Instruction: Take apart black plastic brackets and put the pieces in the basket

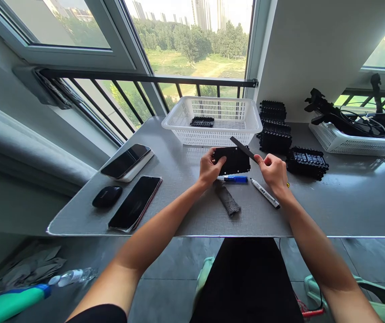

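Observation:
My left hand (209,168) grips the left end of a flat black plastic part (233,160) with small holes along its edge, thumb on its face. In my right hand (273,170) is a flat file (242,148), a long dark blade pointing up and left. Its blade crosses the upper right corner of the part; whether they touch I cannot tell. Below the hands lie a blue marker (235,179), a white marker (265,193) and a rolled grey cloth (227,201). A yellow tip shows beside my right wrist.
Behind the hands stands a white basket (212,137) with a black part (202,121) inside. Stacked black parts (275,134) and another pile (307,162) stand right. A second basket (356,142) holds black gear and cables. Phones (135,202) and a black mouse (107,197) lie left.

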Tool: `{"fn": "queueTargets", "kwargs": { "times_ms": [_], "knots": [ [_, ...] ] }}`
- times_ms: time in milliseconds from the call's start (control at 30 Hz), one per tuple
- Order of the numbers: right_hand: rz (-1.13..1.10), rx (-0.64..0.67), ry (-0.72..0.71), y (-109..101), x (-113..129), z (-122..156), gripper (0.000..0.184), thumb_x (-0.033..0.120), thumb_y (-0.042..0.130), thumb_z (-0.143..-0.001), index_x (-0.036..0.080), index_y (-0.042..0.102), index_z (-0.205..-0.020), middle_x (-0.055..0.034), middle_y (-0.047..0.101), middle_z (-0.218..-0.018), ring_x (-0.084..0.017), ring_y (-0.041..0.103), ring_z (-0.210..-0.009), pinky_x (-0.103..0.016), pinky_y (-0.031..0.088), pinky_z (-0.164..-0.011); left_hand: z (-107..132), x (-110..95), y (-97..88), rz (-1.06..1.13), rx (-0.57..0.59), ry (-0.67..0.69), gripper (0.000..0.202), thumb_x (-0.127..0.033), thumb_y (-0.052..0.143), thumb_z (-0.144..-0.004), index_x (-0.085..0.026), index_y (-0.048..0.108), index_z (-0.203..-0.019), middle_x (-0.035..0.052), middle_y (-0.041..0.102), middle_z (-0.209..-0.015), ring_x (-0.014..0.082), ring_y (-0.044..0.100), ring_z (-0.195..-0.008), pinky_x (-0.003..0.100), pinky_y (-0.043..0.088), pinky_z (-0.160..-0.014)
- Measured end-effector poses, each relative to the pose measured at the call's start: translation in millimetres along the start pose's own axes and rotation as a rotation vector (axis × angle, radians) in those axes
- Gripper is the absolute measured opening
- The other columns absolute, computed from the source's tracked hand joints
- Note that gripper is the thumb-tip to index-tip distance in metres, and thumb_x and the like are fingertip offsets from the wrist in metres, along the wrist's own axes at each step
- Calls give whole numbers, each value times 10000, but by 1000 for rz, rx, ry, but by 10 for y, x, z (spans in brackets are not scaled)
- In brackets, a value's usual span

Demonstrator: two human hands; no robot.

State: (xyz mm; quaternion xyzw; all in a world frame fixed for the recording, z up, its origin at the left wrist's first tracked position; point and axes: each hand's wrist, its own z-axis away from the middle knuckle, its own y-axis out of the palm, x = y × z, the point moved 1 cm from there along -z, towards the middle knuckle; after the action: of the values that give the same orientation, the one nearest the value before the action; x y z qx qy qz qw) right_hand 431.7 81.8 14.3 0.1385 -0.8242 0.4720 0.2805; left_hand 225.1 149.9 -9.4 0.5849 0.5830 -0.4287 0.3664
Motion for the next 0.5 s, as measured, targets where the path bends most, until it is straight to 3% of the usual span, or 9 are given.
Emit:
{"fn": "queueTargets", "kwargs": {
  "times_ms": [200,500],
  "knots": [
    [-38,78,-83,69,138,82,533,676,486,-828,217,431,-563,21,478,-507,-130,383,-487,-276,242,-528,13,-23,22,-4,44,2,277,-262,674,-707,-173,633,-965,25,672,-819,164,636,-722,252,526,-605],
    [-99,-43,42,-45,-68,-49,549,689,458,-837,216,422,-560,9,514,-502,-135,415,-479,-275,273,-536,-16,-26,-7,-10,14,20,273,-254,666,-707,-179,632,-967,32,686,-876,170,644,-768,279,547,-675]
  ]
}}
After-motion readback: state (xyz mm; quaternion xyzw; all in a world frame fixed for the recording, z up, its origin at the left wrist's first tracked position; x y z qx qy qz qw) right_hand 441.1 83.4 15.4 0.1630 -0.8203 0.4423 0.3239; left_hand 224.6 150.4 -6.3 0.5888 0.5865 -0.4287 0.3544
